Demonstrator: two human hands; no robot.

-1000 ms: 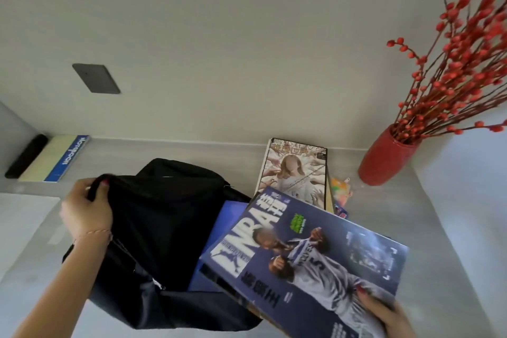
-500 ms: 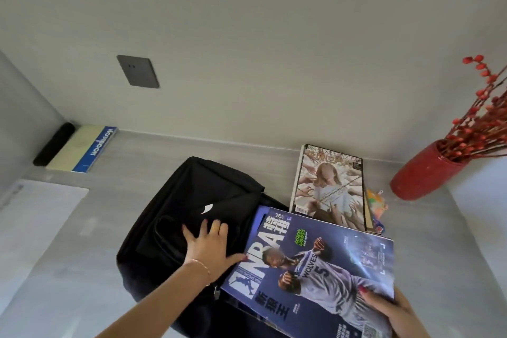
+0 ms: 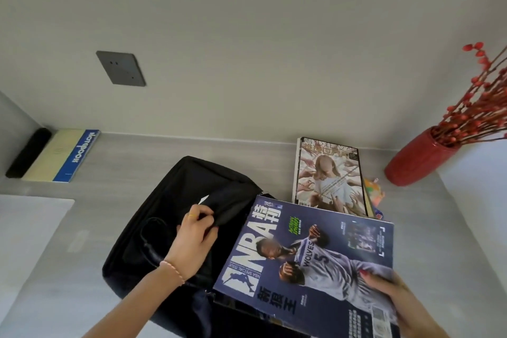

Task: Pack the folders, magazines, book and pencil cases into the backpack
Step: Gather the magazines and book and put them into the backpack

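A black backpack (image 3: 175, 200) lies flat on the grey desk. My left hand (image 3: 193, 239) pinches the fabric at the backpack's opening edge. My right hand (image 3: 395, 302) grips the lower right corner of a dark blue NBA magazine (image 3: 310, 261), whose left edge overlaps the backpack. Under it I glimpse the edges of more flat items. Behind, a second magazine (image 3: 329, 175) with a pale cover lies on a stack, and a colourful pencil case (image 3: 374, 192) peeks out at its right.
A red vase (image 3: 417, 159) with red berry branches stands at the back right. A blue and cream notebook (image 3: 60, 156) and a black bar (image 3: 27, 152) lie at the back left. The wall carries a grey socket plate (image 3: 120, 68). A white sheet (image 3: 27, 228) lies left.
My left hand went from lying flat on the backpack to pinching its fabric near the opening. The NBA magazine shifted slightly right and stays in my right hand.
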